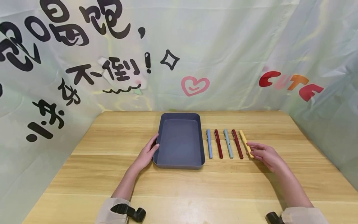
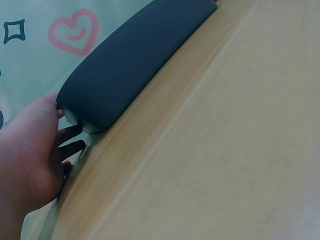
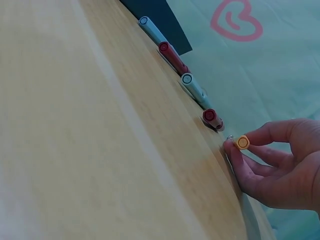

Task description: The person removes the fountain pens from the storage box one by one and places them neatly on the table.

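My left hand [image 1: 145,155] is at the left side of a dark blue-grey rectangular tray [image 1: 179,165], its thumb and index fingertips right at the rim. In the left wrist view, the fingers [image 2: 70,148] reach along the tray's outer wall [image 2: 120,70]. On the right, a yellow pen [image 1: 244,138] lies slanted at the end of a row of pens. My right hand [image 1: 267,157] pinches its near end between thumb and fingers. The right wrist view shows the round end of that yellow pen [image 3: 243,143] between the fingertips.
Between tray and right hand lie a blue pen [image 1: 209,144], a dark red pen [image 1: 219,144], a light teal pen [image 1: 228,144] and another dark red pen [image 1: 237,144], side by side. Printed cloth [image 1: 232,46] walls the wooden table [image 1: 179,193] at the back and sides.
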### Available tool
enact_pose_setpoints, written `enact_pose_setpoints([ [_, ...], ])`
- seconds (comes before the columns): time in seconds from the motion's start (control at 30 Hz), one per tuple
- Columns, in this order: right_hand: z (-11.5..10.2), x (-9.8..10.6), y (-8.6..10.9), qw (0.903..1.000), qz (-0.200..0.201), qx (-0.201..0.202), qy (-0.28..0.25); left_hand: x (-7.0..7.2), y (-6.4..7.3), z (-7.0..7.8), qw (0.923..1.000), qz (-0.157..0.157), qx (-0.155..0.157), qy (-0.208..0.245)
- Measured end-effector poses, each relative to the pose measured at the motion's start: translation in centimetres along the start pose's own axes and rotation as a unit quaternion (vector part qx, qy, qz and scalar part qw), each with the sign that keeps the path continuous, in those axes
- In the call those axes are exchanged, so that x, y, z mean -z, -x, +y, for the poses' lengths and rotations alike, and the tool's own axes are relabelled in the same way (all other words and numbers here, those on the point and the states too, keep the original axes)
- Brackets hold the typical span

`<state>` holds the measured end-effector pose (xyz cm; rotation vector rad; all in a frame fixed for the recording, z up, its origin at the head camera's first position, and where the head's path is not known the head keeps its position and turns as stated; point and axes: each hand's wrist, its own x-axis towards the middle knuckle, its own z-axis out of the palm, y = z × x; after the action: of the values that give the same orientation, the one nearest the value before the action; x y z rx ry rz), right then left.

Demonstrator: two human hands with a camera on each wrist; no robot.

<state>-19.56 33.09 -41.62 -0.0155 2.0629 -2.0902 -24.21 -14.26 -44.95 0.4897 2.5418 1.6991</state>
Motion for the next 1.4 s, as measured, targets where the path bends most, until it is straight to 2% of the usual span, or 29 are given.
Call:
enact_pose_setpoints([
  [0.13,-0.1,-0.2,0.1,0.9996,0.020,-0.004,0.021,-0.1,-0.1,-0.1,1.0000,0.000,0.000,-0.001],
  [0.27,-0.1,-0.6,0.0,0.9942,0.046,0.001,0.097,-0.1,-0.1,-0.2,0.9999,0.003,0.000,-0.010],
  [0.4,0.0,-1.0,-0.1,0.9758,0.081,0.001,0.203,-0.2,-0.1,-0.2,0.9998,0.008,0.004,-0.016],
  [0.57,0.3,-1.2,-0.1,0.9571,0.106,0.003,0.270,-0.2,0.0,-0.1,0.9997,0.008,0.012,-0.019],
  [0.97,0.4,-1.4,-0.2,0.9350,0.139,0.035,0.325,-0.2,0.1,-0.1,0.9999,0.002,0.010,-0.014],
  [1.4,0.6,-1.4,-0.1,0.9329,0.134,0.029,0.333,-0.1,0.1,-0.3,0.9999,-0.002,0.009,-0.014],
])
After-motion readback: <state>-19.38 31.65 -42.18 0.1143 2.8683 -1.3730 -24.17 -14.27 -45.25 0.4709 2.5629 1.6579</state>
